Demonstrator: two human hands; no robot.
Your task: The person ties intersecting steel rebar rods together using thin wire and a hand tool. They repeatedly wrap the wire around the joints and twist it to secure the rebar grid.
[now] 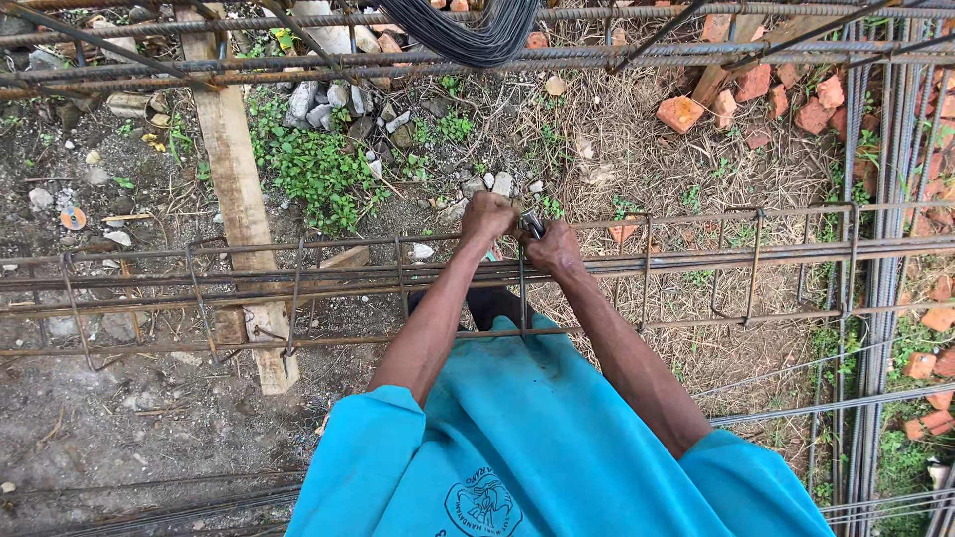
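Both hands meet at the top bar of the cage (696, 249), mid-length. The left hand (487, 217) is fisted on the bar; the right hand (553, 249) is closed on a small metal tool (532, 224) at a stirrup (521, 288). Over-twisting might snap the tie; a slip could scrape knuckles on steel.

The person wears a bright turquoise short-sleeved shirt (537, 438) with loose sleeves ending above the elbows. A dark round printed emblem (484, 505) sits on the cloth at 6 o'clock. Both forearms are bare; no gloves, watch or rings show.
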